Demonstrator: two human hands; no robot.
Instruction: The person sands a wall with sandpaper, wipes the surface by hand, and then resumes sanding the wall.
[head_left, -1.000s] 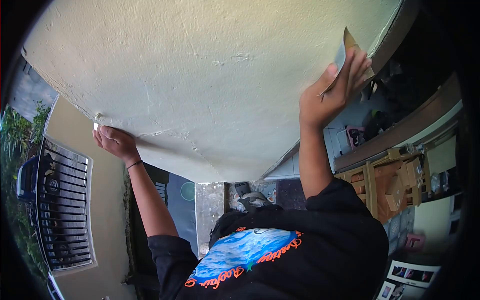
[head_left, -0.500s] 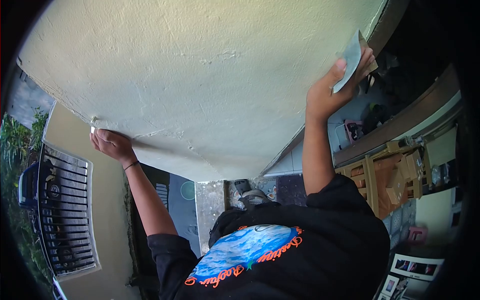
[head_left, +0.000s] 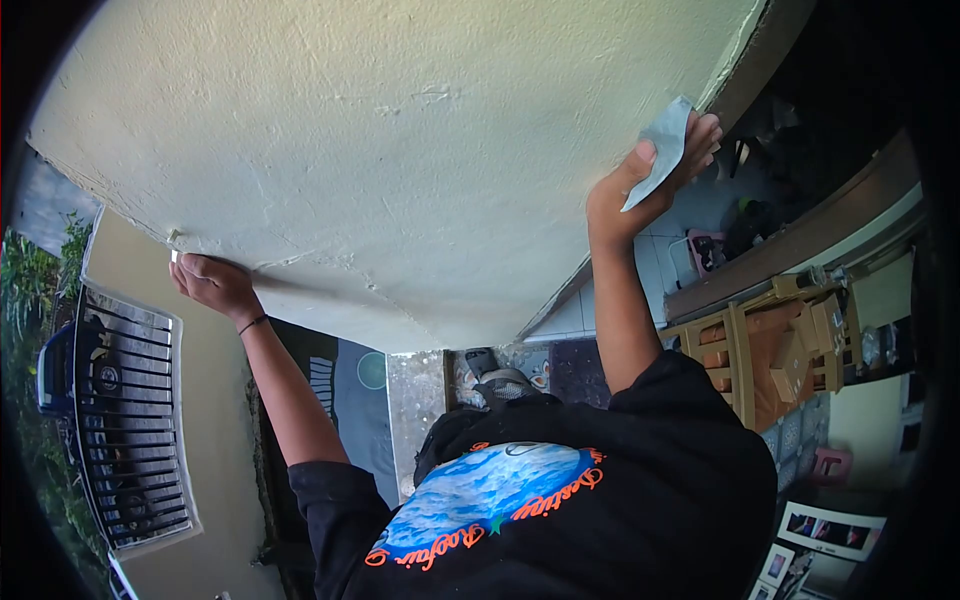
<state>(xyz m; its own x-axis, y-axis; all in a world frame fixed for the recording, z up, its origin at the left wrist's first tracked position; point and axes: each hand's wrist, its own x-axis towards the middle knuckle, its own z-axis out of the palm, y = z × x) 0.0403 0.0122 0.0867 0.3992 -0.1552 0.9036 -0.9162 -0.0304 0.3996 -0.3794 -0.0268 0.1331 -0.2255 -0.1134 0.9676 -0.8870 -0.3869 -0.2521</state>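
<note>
A pale, rough-plastered wall [head_left: 330, 130] with raised ridges and cracks fills the upper view. My right hand [head_left: 630, 205] is at the wall's right edge, with a bent grey sheet of sandpaper [head_left: 664, 152] pinned under the thumb. The fingers of that hand stretch past the sheet toward the edge. At the wall's left edge, my left hand [head_left: 213, 284] is closed around the border, thumb on the near face and fingertips partly hidden. A small white patch shows beside those fingertips.
Below left is a barred window opening [head_left: 130, 420] with a vehicle beyond it. Wooden furniture [head_left: 740, 365] with cardboard boxes [head_left: 792, 365] stands at the right, near a pink stool [head_left: 830, 466]. A tiled floor [head_left: 570, 318] lies below the wall.
My right hand has moved down and to the left along the wall's right edge with the sandpaper. My left hand keeps its place on the left edge; the view has shifted slightly.
</note>
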